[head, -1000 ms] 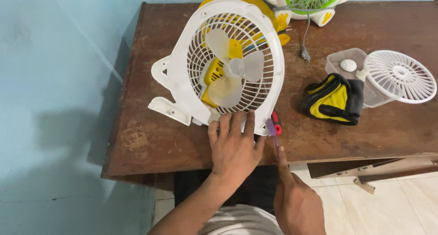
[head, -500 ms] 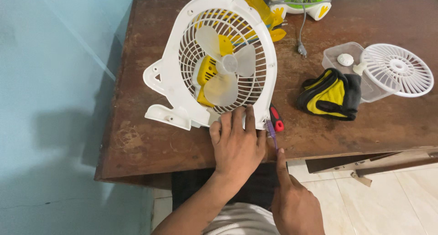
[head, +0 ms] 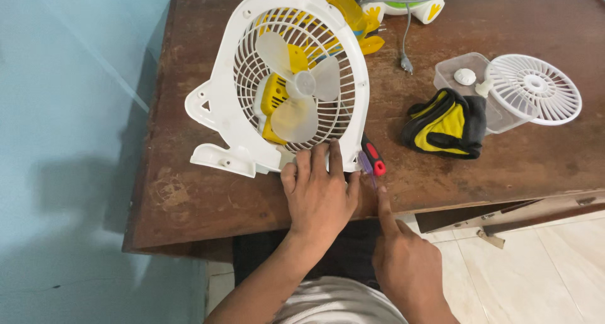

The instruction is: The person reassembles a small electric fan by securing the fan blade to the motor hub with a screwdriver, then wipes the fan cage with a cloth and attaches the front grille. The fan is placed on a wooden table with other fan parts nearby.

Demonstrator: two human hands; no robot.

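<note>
Both forearms are bare, without sleeves, watch or rings, above a light grey-white garment.

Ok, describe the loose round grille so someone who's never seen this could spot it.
Start at the brown wooden table and go to its right side. The round white grille leans on a clear plastic container, beside a black-and-yellow glove; it alone has no blades behind it.

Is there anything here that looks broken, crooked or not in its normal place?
Yes. The white fan lies flat on the wooden table with its blades uncovered; the round white grille sits apart at the right, leaning on a clear plastic box. The left hand presses the frame; the right hand touches a purple screwdriver.
</note>
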